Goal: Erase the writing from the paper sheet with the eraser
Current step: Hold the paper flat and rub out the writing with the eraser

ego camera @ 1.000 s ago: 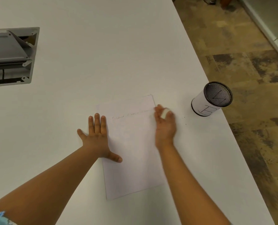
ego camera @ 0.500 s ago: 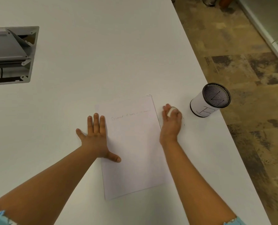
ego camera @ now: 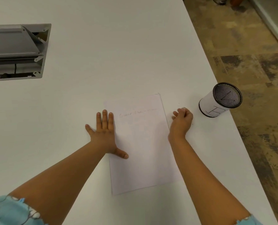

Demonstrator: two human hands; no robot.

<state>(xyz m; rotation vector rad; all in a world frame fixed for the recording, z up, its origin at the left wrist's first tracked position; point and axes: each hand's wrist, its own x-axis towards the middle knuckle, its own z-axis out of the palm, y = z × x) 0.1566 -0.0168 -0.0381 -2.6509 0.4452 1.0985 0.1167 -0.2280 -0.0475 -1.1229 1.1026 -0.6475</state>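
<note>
A white paper sheet (ego camera: 143,153) lies on the white table (ego camera: 102,54), with a faint line of pencil writing (ego camera: 137,113) near its top. My left hand (ego camera: 105,132) lies flat, fingers spread, and presses the sheet's left edge, thumb on the paper. My right hand (ego camera: 181,120) rests on the table just off the sheet's right edge, fingers curled around the white eraser (ego camera: 183,108). Only a sliver of the eraser shows at the fingertips.
A white cup with a black mesh top (ego camera: 220,103) stands right of my right hand, close to the table's right edge (ego camera: 232,120). A grey open cable box (ego camera: 16,51) is sunk into the table at the far left. Patterned floor lies beyond the edge.
My right hand, holding the eraser, slid right off the top right corner of the sheet onto the bare table toward the cup. The left hand stayed in place.
</note>
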